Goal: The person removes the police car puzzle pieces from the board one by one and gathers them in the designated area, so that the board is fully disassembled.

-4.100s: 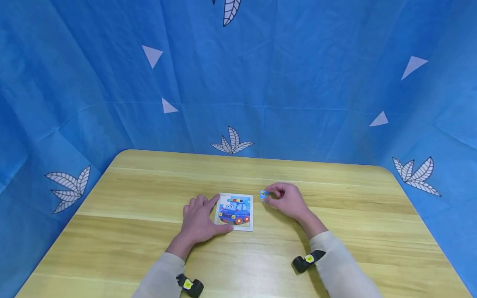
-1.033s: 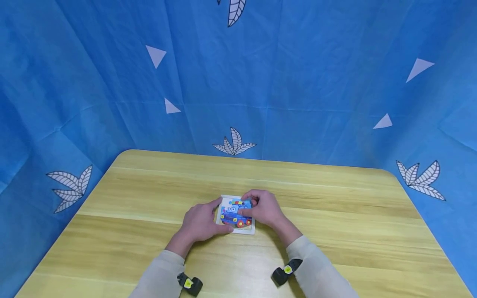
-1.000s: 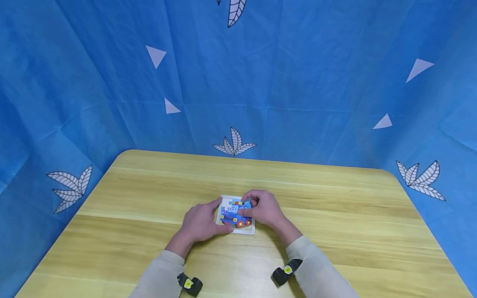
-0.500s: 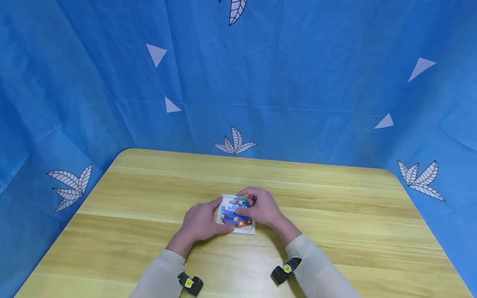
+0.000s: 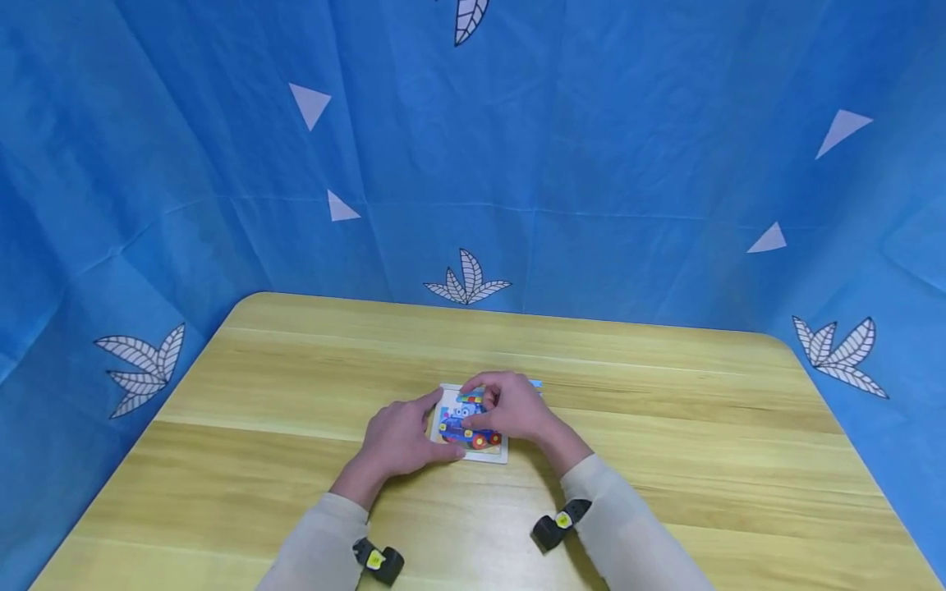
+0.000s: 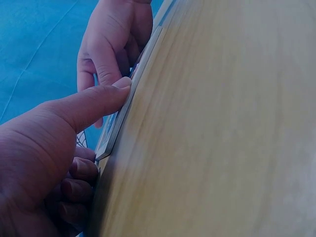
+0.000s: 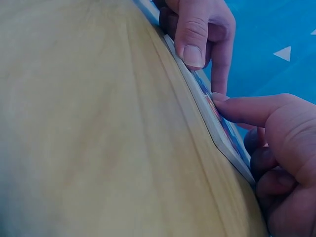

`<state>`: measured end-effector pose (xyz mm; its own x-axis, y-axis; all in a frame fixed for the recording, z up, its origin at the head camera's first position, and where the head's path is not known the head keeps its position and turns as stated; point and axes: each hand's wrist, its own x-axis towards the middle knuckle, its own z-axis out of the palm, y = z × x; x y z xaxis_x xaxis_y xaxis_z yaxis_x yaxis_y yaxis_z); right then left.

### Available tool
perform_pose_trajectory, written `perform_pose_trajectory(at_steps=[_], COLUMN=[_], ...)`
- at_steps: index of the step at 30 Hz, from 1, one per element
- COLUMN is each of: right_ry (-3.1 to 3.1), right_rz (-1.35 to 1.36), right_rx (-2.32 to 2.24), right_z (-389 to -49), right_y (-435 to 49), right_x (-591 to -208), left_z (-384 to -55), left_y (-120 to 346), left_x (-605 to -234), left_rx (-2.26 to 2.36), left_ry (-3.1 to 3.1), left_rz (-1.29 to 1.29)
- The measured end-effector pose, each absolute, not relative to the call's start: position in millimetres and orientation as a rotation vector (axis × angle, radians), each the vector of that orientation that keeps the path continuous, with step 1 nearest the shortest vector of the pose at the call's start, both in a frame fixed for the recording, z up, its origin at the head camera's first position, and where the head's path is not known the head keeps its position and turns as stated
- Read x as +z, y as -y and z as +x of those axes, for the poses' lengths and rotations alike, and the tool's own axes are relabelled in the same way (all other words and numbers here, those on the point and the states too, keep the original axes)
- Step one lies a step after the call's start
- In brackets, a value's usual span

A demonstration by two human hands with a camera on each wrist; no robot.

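A small jigsaw puzzle point(image 5: 451, 435) of a blue cartoon car lies in a square white frame point(image 5: 484, 458). Its upper left corner shows pale, bare backing. My left hand point(image 5: 399, 439) grips the frame at the left, forefinger by the top left corner, thumb on the near edge; in the left wrist view that thumb point(image 6: 106, 96) presses the rim. Over the picture, my right hand point(image 5: 517, 408) pinches a puzzle piece point(image 5: 471, 397) with the coloured roof lights, which looks tilted. The right thumb point(image 7: 242, 107) touches the puzzle's surface. The right hand hides the puzzle's upper right.
Beyond the right hand, a blue puzzle piece point(image 5: 536, 383) shows partly on the wooden table point(image 5: 665, 410). A blue curtain point(image 5: 591, 164) with leaf and triangle prints surrounds the table. Each sleeve carries a black wrist camera point(image 5: 386, 566).
Earlier my right hand held a small blue piece right of the frame; it has since come onto the puzzle and edged left. A blue piece now shows beyond it. My left hand stays put.
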<state>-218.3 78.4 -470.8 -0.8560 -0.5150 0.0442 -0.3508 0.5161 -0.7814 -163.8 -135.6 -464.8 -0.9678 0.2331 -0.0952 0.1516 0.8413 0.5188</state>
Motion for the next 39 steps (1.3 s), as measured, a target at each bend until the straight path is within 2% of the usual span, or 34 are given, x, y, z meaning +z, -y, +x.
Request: perform_pose_trajectory(at_steps=[39], right_ry=[-2.565], right_rz=[-0.611], right_rx=[-1.142], right_z=[-210], right_y=[-71], right_x=[-459], left_z=[-162], left_y=[134], left_x=[-464], left_rx=[0.772], left_ry=[-2.874], left_rz=[0.328])
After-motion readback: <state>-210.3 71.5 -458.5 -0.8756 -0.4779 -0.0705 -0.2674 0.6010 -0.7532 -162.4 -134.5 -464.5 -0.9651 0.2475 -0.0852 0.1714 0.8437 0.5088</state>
